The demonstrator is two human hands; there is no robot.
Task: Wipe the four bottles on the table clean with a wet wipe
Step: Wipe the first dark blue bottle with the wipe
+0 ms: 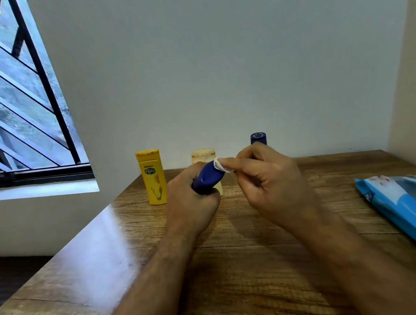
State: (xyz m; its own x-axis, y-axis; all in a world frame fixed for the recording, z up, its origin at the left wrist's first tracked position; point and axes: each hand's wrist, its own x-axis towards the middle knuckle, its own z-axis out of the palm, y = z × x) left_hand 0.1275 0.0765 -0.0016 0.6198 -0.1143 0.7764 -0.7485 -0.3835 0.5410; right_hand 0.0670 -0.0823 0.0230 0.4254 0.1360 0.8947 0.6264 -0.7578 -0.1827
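Both hands raised: left (191, 198) gripping tilted dark-blue bottle (207, 177), right (264, 176) pinching crumpled white wipe (220, 165) against it.

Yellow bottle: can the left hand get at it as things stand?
Probably not yet. The yellow bottle stands upright just left of the left hand with bare table between, but that hand grips the blue bottle that the right hand is wiping.

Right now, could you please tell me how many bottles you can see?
4: a yellow bottle standing at the table's back left, a cream bottle beside it, a dark blue bottle mostly hidden behind the right hand, another blue bottle gripped in the left hand.
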